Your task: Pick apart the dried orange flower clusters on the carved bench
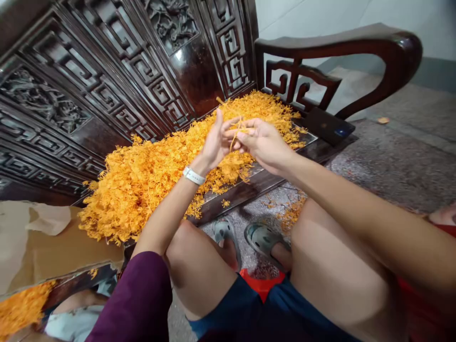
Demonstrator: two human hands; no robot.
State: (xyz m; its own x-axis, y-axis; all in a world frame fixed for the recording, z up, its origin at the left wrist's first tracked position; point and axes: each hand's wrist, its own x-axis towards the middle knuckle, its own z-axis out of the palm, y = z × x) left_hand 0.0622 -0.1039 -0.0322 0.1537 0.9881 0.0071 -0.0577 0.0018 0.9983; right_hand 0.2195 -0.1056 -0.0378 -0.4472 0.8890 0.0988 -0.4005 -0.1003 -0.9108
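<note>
Two hands meet above the front edge of the bench seat. My left hand is raised with the fingers loosely spread and the thumb and fingertips pinching one end of a thin orange sprig. My right hand faces it, fingers curled inward, pinching the other end of the same sprig. The sprig hangs between the two hands, touching both, clear of the pile beneath.

A white watch band sits on my left wrist. My left sleeve is dark purple.

Directly below and behind the hands lies a large heap of orange flowers. It covers the seat of the dark carved wooden bench from the left end to the right armrest. Some flowers spill over the front edge, and loose bits lie on the speckled floor near my knees.

My feet in grey sandals rest on the floor just below the front edge of the seat. Brown cardboard lies at the left end of the bench.
</note>
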